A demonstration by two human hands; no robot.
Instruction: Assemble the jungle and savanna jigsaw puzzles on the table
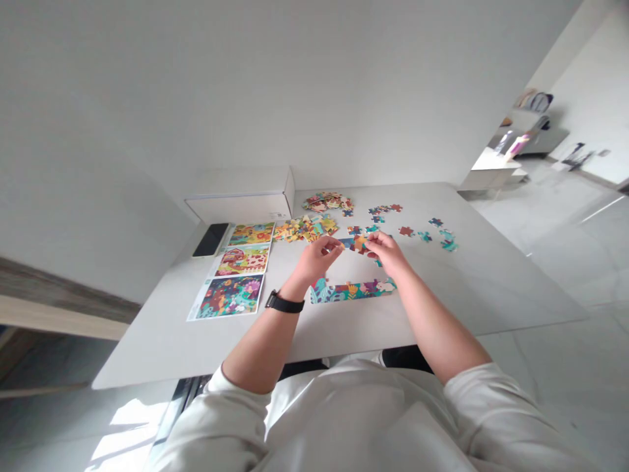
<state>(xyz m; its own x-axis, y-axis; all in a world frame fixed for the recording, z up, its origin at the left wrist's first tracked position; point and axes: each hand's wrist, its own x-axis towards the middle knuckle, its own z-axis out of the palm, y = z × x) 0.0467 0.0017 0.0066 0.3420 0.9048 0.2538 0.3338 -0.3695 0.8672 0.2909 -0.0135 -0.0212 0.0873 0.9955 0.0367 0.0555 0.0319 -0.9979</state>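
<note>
One assembled strip of jigsaw puzzle [351, 290] on a white tabletop [484, 298], just nearer than both hands. Most pieces loose: a far heap [327, 203], a yellow pile [304, 229], a scatter to the right [413, 229]. Left hand [316, 259] pinching what seems a yellow jigsaw piece [341, 244], though too small to be sure; right hand [386, 254] gripping a joined cluster of pieces [357, 244] between them. Three printed picture sheets [242, 259] at left, beside a black phone [210, 240].
</note>
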